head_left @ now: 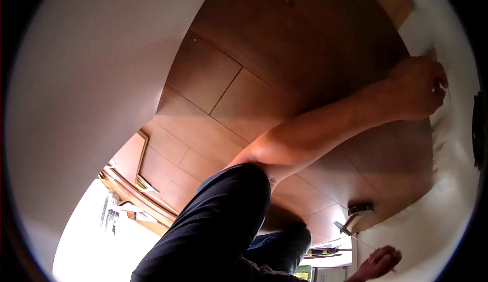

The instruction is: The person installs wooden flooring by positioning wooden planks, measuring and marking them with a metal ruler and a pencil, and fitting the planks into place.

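My left hand (419, 87) reaches across to the white wall (455, 124) at the right, just above the wooden floor (305, 48). Its fingers are curled in against the wall; whatever they pinch is hidden. At the lower right, my right hand (381, 261) is closed around a thin pale strand (364, 243). The strand runs up from the fist toward a small tool (351, 221) with a dark head and a light handle, lying on the floor near the wall. I cannot tell whether strand and tool touch.
My bent knees (229, 200) in dark trousers fill the lower middle. A large pale surface (96, 68) closes off the left side. A wooden piece (394, 2) is at the top right. Bright light enters at the lower left, and a yellow-black object (323, 252) lies beyond my legs.
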